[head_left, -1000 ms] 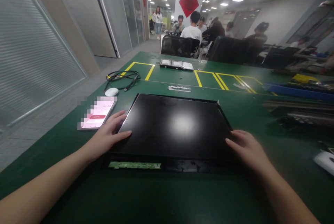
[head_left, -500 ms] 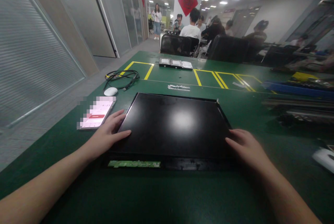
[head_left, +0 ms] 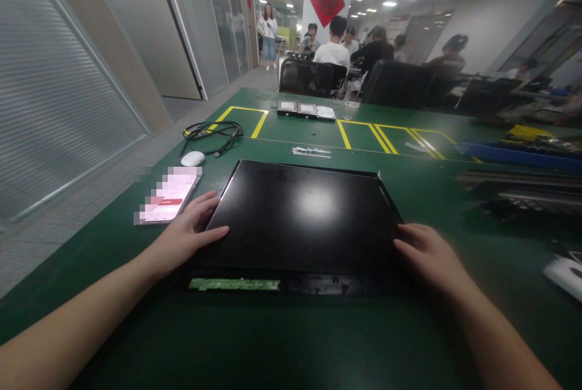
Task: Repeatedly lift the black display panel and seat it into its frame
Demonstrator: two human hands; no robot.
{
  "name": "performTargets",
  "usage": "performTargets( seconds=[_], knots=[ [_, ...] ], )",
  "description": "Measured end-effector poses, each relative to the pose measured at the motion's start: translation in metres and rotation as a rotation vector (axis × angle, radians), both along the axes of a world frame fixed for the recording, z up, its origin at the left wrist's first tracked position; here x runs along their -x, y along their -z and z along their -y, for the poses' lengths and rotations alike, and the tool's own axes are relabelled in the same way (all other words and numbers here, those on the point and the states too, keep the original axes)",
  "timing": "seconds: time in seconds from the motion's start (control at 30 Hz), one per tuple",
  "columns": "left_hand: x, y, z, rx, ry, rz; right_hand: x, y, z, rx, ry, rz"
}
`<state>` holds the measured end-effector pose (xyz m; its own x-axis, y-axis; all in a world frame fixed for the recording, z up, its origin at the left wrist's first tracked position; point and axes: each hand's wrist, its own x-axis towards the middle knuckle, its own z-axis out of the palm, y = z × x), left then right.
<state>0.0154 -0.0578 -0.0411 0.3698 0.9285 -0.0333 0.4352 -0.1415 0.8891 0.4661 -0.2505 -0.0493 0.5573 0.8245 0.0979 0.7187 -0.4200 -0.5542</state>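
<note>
A black LCD panel (head_left: 291,220) lies face up over a dark frame, low in front of me. Along its near edge runs a green circuit board strip (head_left: 234,284). My left hand (head_left: 188,235) grips the panel's left side, thumb on the front and the other fingers along the edge. At the opposite side, my right hand (head_left: 425,250) holds the right edge between thumb and fingers; some of its fingertips are hidden by the edge.
A lit phone (head_left: 170,196), a white mouse (head_left: 193,159) and a coiled black cable (head_left: 213,135) lie at left on the green table (head_left: 291,341). Several hard drives (head_left: 306,111) sit at the far edge. Dark metal parts (head_left: 522,196) are stacked at right. People sit beyond.
Both hands keep almost the same hold, and the panel has barely shifted. In the background, a standing person has moved slightly to the left.
</note>
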Motion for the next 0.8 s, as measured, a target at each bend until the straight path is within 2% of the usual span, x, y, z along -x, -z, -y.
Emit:
performTargets(
  seconds=[0.3,0.53,0.8],
  knots=[
    [-0.006,-0.005,0.007,-0.008,-0.035,0.092,-0.007,0.005,0.002,-0.018,-0.033,-0.004],
    [-0.014,-0.015,0.018,0.281,-0.028,0.333,-0.002,0.0,0.001,0.044,-0.02,-0.006],
    [-0.016,-0.019,0.021,0.332,-0.065,0.397,0.0,-0.003,0.001,0.043,-0.017,-0.019]
  ],
)
